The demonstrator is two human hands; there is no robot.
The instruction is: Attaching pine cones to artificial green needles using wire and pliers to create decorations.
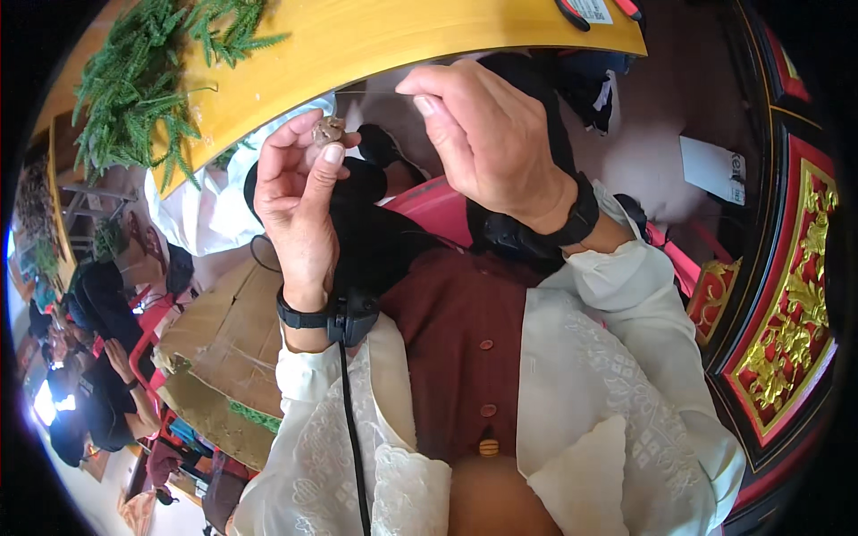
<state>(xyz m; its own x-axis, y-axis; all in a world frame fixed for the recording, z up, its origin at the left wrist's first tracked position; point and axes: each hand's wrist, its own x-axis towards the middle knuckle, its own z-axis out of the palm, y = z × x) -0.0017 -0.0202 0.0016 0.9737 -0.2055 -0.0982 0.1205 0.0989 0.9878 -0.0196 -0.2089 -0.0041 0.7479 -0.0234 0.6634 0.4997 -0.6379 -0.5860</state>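
Note:
My left hand (302, 192) holds a small, brown, rounded lump (327, 130) between thumb and fingers, just off the near edge of the yellow table. To its right, my right hand (500, 143) is raised with thumb and forefinger pinched together. A thin wire or thread (371, 92) runs from those fingertips toward the brown lump. Whether it is fastened to the lump is too fine to tell. Both hands are in the air above my lap.
Green fern-like sprigs (138, 89) lie on the yellow table (375, 31); a red-handled tool (574, 13) is at its far right. A white plastic bag (210, 210) hangs below. A cardboard box (228, 330) stands at left, people beyond it. A red-and-gold carved panel (791, 304) stands right.

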